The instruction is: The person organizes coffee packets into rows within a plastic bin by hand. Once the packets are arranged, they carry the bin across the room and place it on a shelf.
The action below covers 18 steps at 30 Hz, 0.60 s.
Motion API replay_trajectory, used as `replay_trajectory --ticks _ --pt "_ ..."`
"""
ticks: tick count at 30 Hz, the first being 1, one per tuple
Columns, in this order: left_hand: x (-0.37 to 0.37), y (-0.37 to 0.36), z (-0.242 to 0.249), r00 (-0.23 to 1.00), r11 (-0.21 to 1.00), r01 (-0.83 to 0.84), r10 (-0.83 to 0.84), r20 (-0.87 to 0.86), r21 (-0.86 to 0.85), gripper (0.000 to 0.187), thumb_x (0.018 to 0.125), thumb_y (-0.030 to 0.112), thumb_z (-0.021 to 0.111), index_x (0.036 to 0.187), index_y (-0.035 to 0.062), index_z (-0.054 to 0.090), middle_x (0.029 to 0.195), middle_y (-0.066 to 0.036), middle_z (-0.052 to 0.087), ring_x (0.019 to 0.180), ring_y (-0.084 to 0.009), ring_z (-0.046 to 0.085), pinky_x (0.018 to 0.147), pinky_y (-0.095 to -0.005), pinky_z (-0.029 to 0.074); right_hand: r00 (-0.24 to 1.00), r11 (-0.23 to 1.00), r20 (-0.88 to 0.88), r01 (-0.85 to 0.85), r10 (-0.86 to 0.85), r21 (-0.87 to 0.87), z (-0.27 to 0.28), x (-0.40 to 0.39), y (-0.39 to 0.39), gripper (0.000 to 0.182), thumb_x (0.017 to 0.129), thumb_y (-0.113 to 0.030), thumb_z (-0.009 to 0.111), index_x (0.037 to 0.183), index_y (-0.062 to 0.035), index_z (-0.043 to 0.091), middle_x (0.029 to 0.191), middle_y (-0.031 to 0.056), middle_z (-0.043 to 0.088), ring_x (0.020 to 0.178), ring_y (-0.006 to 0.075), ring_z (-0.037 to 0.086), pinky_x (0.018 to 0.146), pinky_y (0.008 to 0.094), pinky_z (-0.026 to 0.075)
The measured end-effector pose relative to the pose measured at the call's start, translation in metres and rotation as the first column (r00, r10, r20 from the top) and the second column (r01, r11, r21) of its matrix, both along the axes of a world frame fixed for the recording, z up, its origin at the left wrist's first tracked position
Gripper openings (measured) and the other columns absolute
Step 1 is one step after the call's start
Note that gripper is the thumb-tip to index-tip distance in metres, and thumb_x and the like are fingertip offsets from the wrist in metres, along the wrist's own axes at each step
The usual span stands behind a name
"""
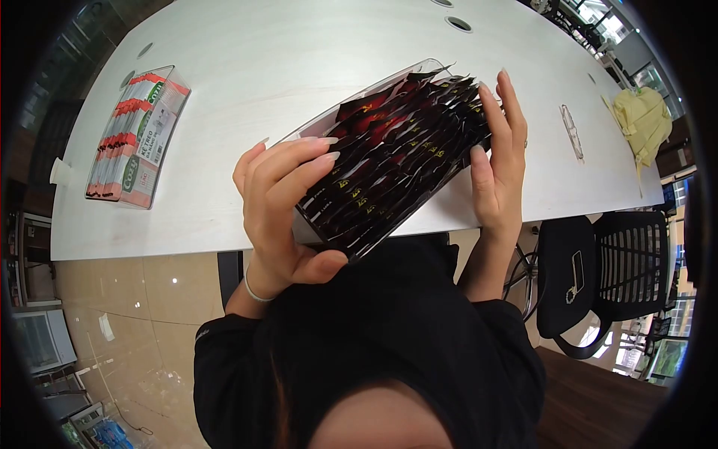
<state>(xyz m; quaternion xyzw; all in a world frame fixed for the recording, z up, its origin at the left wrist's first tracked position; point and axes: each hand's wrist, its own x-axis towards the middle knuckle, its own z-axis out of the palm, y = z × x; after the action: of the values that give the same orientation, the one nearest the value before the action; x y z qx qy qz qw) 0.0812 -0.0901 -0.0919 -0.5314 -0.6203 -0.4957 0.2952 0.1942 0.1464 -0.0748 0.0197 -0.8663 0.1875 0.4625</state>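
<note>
A clear plastic box (314,123) packed with black sachets (404,150), marked in yellow and red, sits at a slant over the front edge of the table. My left hand (280,206) grips its near left corner, with the thumb low at the near end and the fingers over the far side and sachet tops. At the right end, my right hand (501,153) rests against the box and sachets, thumb on the near side and fingers beyond. Part of the box is hidden by the sachets and hands.
Another clear box (166,123) of red and white packets stands at the table's left. Glasses (571,133) and a yellow cloth bag (642,120) lie on the white table (299,45) at right. A black chair (598,262) stands at the right.
</note>
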Motion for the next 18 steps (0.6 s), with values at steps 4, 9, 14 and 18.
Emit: replay_trajectory --ticks 4,9,14,18 --pt "0.0013 0.0005 0.0018 1.0 1.0 0.007 -0.007 -0.007 -0.007 0.071 0.082 0.065 0.053 0.117 0.0031 0.058 0.118 -0.016 0.061 0.108 -0.0303 0.058 0.103 -0.0475 0.028 0.999 0.999 0.027 -0.036 0.036 0.0 -0.0039 0.0046 0.0044 0.051 0.091 -0.033 0.051 0.133 -0.0049 0.055 0.147 0.0178 0.039 0.134 0.0357 0.036 0.109 0.0431 0.03" --pt "0.0017 -0.0014 0.0042 0.999 0.997 -0.026 0.024 -0.034 -0.071 0.068 0.081 0.064 0.057 0.115 0.0053 0.06 0.117 -0.014 0.061 0.107 -0.0298 0.059 0.104 -0.0477 0.028 0.998 0.999 0.047 -0.041 0.04 0.005 -0.0051 0.0054 0.0069 0.049 0.091 -0.032 0.052 0.131 -0.0044 0.056 0.142 0.0173 0.045 0.134 0.0369 0.036 0.109 0.045 0.03" --pt "0.0013 -0.0021 0.0043 0.999 0.996 -0.024 0.021 -0.036 -0.085 0.066 0.08 0.064 0.057 0.114 0.0064 0.061 0.116 -0.014 0.061 0.107 -0.0293 0.059 0.103 -0.0473 0.028 0.998 0.999 0.035 -0.046 0.046 -0.005 -0.0058 0.0053 0.0071 0.047 0.091 -0.031 0.053 0.129 -0.0041 0.057 0.14 0.0169 0.046 0.134 0.0372 0.037 0.109 0.0451 0.03" --pt "0.0009 -0.0022 0.0046 0.999 0.996 -0.021 0.018 -0.034 -0.085 0.066 0.08 0.063 0.057 0.113 0.0069 0.062 0.116 -0.013 0.061 0.107 -0.0292 0.059 0.103 -0.0471 0.028 0.998 0.999 0.031 -0.05 0.05 -0.012 -0.0052 0.0058 0.0066 0.046 0.09 -0.03 0.054 0.129 -0.004 0.058 0.14 0.0167 0.047 0.133 0.0372 0.038 0.109 0.0449 0.03"
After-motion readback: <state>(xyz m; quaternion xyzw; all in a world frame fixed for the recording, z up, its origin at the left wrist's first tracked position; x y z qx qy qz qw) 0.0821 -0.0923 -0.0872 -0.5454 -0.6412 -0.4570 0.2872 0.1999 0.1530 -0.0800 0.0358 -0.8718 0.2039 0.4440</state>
